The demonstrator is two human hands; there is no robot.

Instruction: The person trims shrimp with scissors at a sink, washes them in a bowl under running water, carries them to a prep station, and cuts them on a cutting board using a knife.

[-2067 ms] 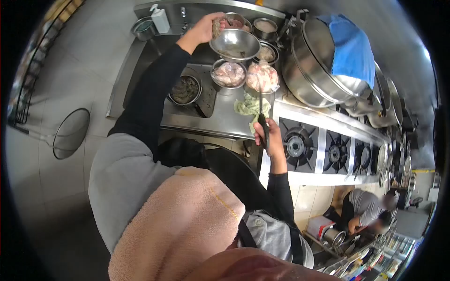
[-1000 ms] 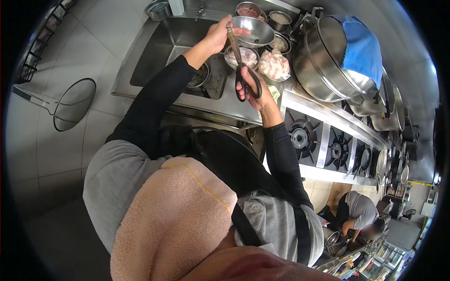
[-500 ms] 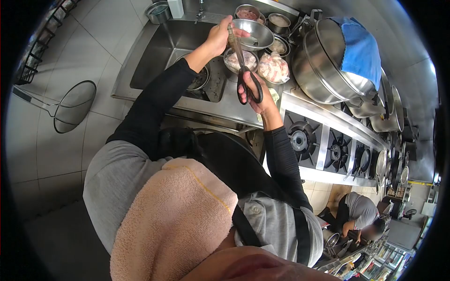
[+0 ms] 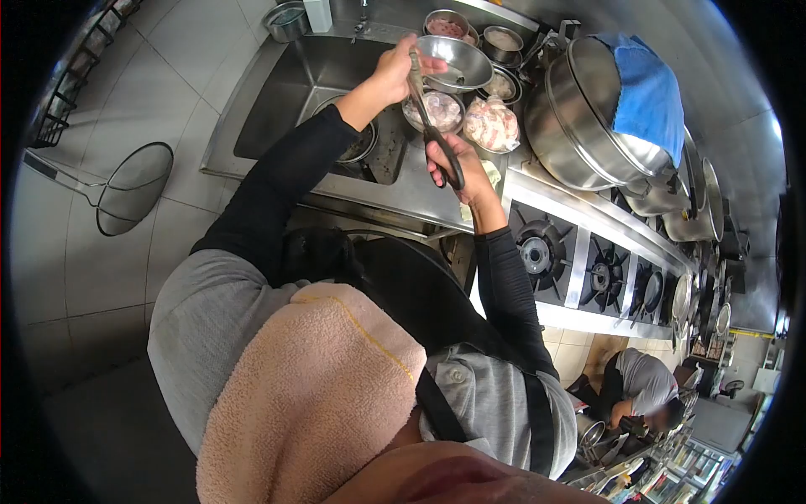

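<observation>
My right hand [image 4: 464, 168] is closed around the black handles of a pair of scissors [image 4: 436, 136], whose blades point up toward my other hand. In my left hand [image 4: 398, 70] a slender grey-brown shrimp [image 4: 415, 70] is pinched, held against the scissor blades. Whether the blades are parted is hard to see. Just behind the shrimp is a shallow steel bowl [image 4: 468, 60] with a few small dark bits in it. Below that bowl sits another bowl [image 4: 460, 123] of pale, pinkish-grey pieces. A plastic bag of pinkish-white food [image 4: 491, 126] lies to its right.
A steel sink [image 4: 277, 105] with a pan [image 4: 363, 144] in it is at left. Further bowls [image 4: 502, 40] stand behind. To the right are a large steel pot [image 4: 564, 113] with a blue cloth [image 4: 645, 92] and gas burners [image 4: 537, 250]. Another person [image 4: 642, 382] bends over at lower right.
The scissors have turned in my right hand, so their handles now show narrow and edge-on. My left hand has shifted only slightly, still with the shrimp.
</observation>
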